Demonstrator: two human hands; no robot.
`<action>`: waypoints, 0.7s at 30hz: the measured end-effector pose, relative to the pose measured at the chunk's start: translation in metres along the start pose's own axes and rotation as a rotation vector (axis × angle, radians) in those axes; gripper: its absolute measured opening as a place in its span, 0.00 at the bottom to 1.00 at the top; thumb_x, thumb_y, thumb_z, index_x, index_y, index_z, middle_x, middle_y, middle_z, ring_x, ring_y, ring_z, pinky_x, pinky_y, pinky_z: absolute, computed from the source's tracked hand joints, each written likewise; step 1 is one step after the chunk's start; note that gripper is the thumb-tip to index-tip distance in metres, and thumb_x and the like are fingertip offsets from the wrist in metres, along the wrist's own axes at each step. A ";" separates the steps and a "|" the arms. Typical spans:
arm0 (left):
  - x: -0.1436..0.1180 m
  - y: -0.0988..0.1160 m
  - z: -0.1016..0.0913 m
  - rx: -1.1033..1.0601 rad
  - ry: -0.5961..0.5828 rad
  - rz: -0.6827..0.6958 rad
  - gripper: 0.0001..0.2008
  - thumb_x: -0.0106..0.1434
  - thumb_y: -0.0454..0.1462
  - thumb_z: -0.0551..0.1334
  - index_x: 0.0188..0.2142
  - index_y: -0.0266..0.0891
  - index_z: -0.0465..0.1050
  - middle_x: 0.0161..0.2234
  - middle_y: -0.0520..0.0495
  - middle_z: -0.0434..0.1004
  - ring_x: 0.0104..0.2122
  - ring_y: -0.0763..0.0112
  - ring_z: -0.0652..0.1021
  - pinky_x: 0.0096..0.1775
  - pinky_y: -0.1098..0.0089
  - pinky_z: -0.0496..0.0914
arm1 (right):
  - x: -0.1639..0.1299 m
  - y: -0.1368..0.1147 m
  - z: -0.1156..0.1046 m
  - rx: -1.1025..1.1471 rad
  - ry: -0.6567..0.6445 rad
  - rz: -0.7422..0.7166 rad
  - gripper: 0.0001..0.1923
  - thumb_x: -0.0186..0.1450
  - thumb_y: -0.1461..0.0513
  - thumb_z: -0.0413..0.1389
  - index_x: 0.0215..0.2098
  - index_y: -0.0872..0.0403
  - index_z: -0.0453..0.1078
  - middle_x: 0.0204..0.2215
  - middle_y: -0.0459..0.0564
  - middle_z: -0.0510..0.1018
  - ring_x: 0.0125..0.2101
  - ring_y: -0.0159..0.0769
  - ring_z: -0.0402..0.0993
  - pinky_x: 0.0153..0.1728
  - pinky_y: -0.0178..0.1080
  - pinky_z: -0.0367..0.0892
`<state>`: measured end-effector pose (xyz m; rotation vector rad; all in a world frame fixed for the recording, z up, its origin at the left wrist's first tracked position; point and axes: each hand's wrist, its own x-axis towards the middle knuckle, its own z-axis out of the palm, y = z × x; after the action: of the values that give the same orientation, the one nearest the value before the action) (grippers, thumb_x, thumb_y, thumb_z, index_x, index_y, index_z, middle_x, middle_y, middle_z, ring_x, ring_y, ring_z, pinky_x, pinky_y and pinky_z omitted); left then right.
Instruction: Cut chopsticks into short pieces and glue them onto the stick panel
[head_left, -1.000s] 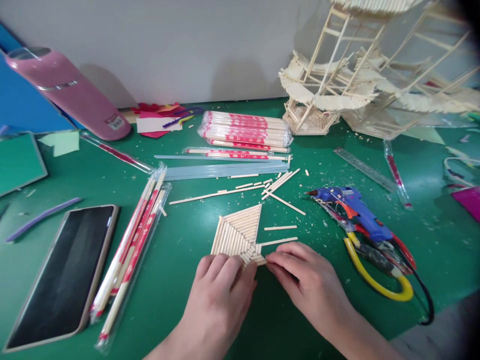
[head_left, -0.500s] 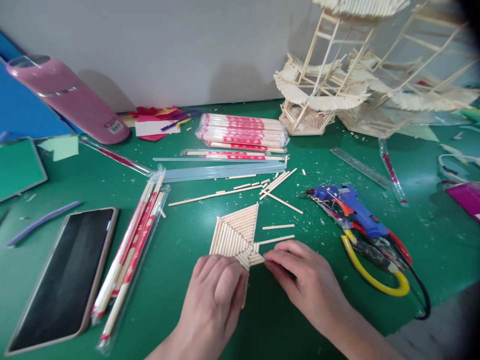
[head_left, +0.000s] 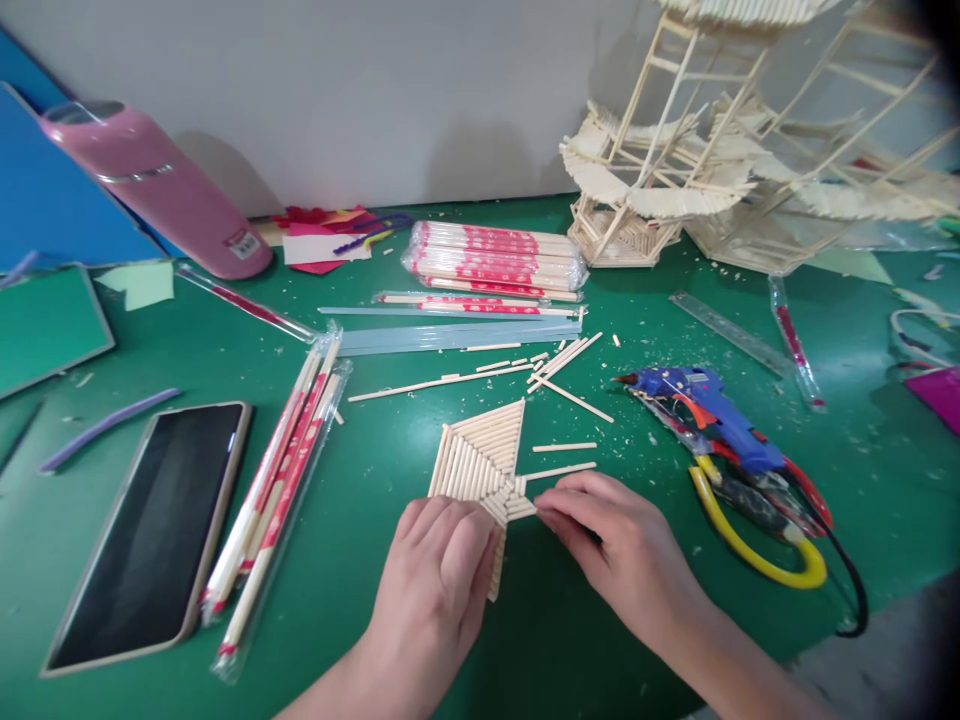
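Observation:
A flat panel of wooden sticks (head_left: 474, 462), laid side by side in wedge-shaped sections around a small centre, lies on the green table. My left hand (head_left: 442, 560) is closed over its near left part, with fingers curled down and hiding some of the sticks. To the right, my right hand (head_left: 619, 530) pinches the outer end of a short wooden stick (head_left: 523, 513) at the panel's edge; the fingertips partly cover it. Just beyond that hand lie a loose cut stick (head_left: 562, 470) and a second one (head_left: 564, 447).
Blue glue gun (head_left: 705, 405) and yellow-handled pliers (head_left: 757, 550) lie right. Wrapped chopsticks (head_left: 277, 500) and a phone (head_left: 150, 540) lie left. Glue sticks (head_left: 457, 337), loose sticks (head_left: 442, 382) and a chopstick bundle (head_left: 495, 258) lie behind; a stick tower (head_left: 637, 200) stands back right.
The camera view has shifted slightly, so most things sit a little farther right in the picture. Both hands keep nearly the same grip and place at the panel.

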<state>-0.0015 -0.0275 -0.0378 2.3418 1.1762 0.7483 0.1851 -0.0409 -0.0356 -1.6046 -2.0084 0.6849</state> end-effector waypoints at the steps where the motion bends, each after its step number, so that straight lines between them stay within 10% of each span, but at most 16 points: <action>1: 0.000 0.000 0.000 0.005 0.004 0.004 0.06 0.62 0.28 0.50 0.33 0.39 0.61 0.29 0.49 0.70 0.28 0.70 0.69 0.31 0.68 0.61 | 0.000 0.000 0.000 -0.002 0.000 -0.002 0.10 0.64 0.65 0.48 0.37 0.50 0.71 0.31 0.47 0.73 0.32 0.32 0.69 0.33 0.36 0.65; 21: 0.002 0.003 -0.002 0.050 -0.008 -0.007 0.05 0.62 0.29 0.51 0.34 0.38 0.62 0.28 0.49 0.71 0.28 0.70 0.70 0.31 0.67 0.62 | 0.004 -0.001 -0.006 -0.007 -0.097 0.009 0.10 0.65 0.63 0.47 0.35 0.50 0.70 0.31 0.46 0.72 0.34 0.32 0.68 0.34 0.35 0.64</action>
<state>-0.0001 -0.0275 -0.0345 2.3784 1.2126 0.7149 0.1878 -0.0367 -0.0300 -1.6140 -2.0751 0.7734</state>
